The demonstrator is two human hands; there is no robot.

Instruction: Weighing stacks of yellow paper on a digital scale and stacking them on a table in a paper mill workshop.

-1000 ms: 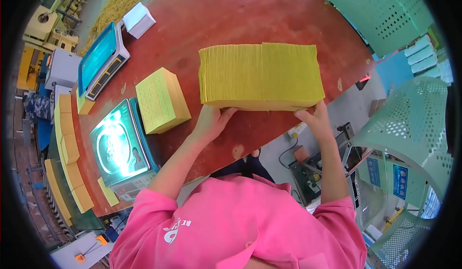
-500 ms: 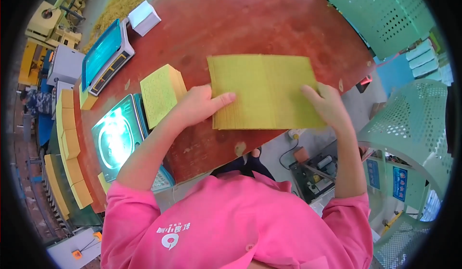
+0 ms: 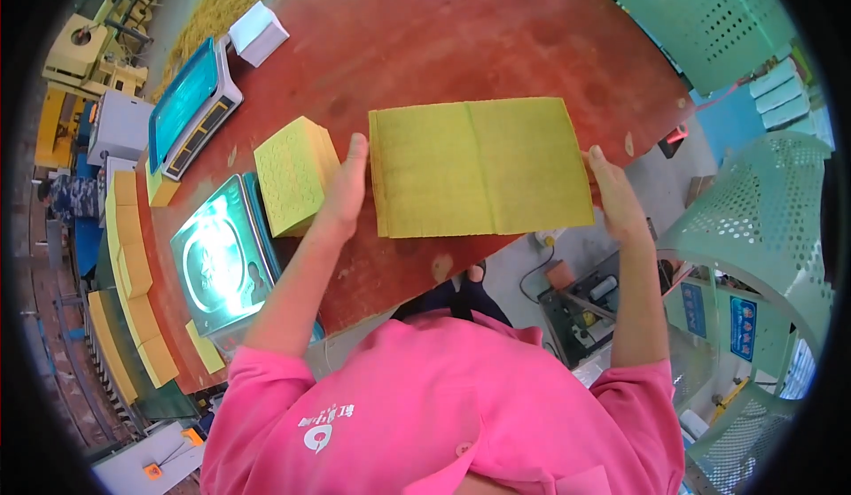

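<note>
A thick stack of yellow paper sheets [image 3: 479, 171], with a lengthwise crease near its middle, lies flat in front of me and reaches out over the table's near edge. Along its left side is my left hand [image 3: 346, 180], upright and flat with the thumb stretched up. My right hand [image 3: 616, 189] flanks the opposite side, thumb raised and fingers partly hidden by the stack's edge. Neither thumb presses on the top sheet. Just left of my left hand stands a block of yellow paper [image 3: 292, 176] with a punched pattern on top.
The red table [image 3: 425, 34] carries a shiny flat scale [image 3: 217, 256], another scale [image 3: 195, 105] with a blue-green tray, and a white paper block [image 3: 257, 34]. Yellow blocks [image 3: 133, 269] line the left side. At right stand green perforated metal guards [image 3: 753, 207].
My thumbs have come off the top of the stack, and both hands have moved outward to its sides. The stack has shifted slightly left.
</note>
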